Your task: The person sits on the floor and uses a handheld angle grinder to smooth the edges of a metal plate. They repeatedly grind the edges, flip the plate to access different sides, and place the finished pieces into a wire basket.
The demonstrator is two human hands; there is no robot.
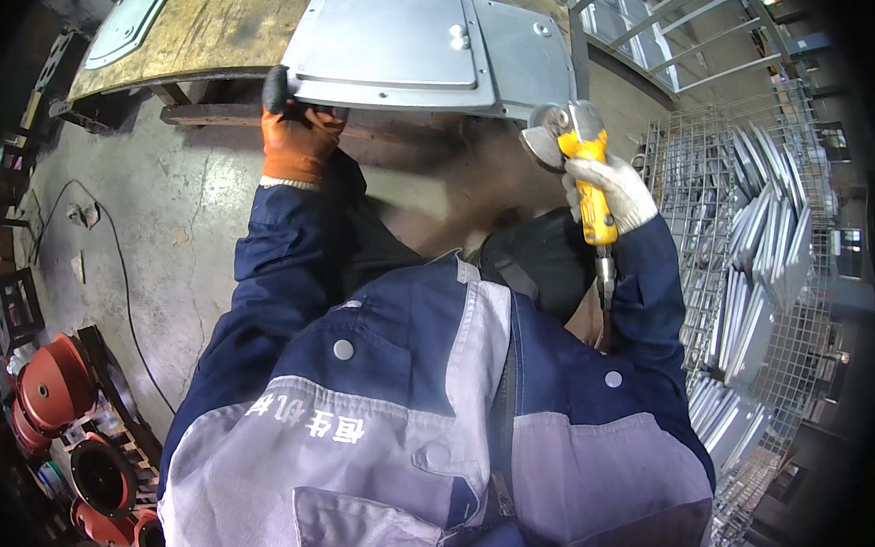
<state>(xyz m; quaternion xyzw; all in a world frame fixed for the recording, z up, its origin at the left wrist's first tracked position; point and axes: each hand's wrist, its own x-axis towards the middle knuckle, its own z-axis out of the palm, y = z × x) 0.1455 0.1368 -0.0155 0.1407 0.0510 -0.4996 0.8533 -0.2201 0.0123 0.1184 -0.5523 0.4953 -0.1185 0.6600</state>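
My left hand [299, 140], in an orange glove with dark fingers, grips the near left corner of a grey metal panel [383, 36]. Its thumb side shows at the edge, while the other fingertips are partly hidden under the panel. This panel overlaps a second grey panel [529, 52] to its right, and both lie at the front of a wooden-topped table [217, 31]. My right hand [618, 187], in a white glove, is wrapped round a yellow angle grinder [590, 149]. The grinder's disc [544, 147] is just off the near edge of the right panel.
Another pale panel [127, 27] lies on the table's far left. A wire mesh cage [696, 248] with stacked metal plates [756, 244] stands at the right, below a metal frame [693, 22]. Red round parts [58, 382] are at the lower left. A dark cable [129, 302] crosses the floor.
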